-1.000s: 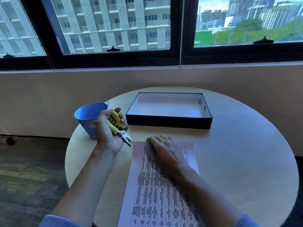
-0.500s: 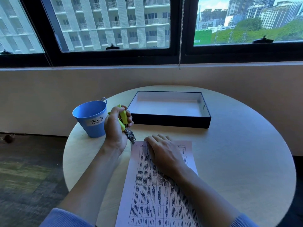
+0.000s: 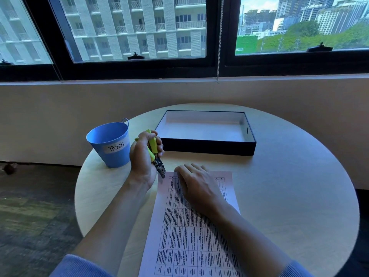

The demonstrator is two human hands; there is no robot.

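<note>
A printed sheet of paper (image 3: 191, 232) with a table of text lies on the round table, running toward me. My right hand (image 3: 197, 182) lies flat on its far end, fingers straight. My left hand (image 3: 142, 156) grips a small tool with yellow-green handles and a metal head (image 3: 157, 160). The metal head points down and sits right at the sheet's far left corner. Whether it touches the paper I cannot tell.
A blue bucket labelled "Trash" (image 3: 109, 144) stands at the table's left edge, just left of my left hand. A shallow black box with a white inside (image 3: 207, 146) sits at the back. The round table (image 3: 289, 196) stands against a wall under windows.
My left hand has turned the tool's head downward and brought it right, from beside the bucket to the sheet's far left corner. My right hand has stayed on the paper.
</note>
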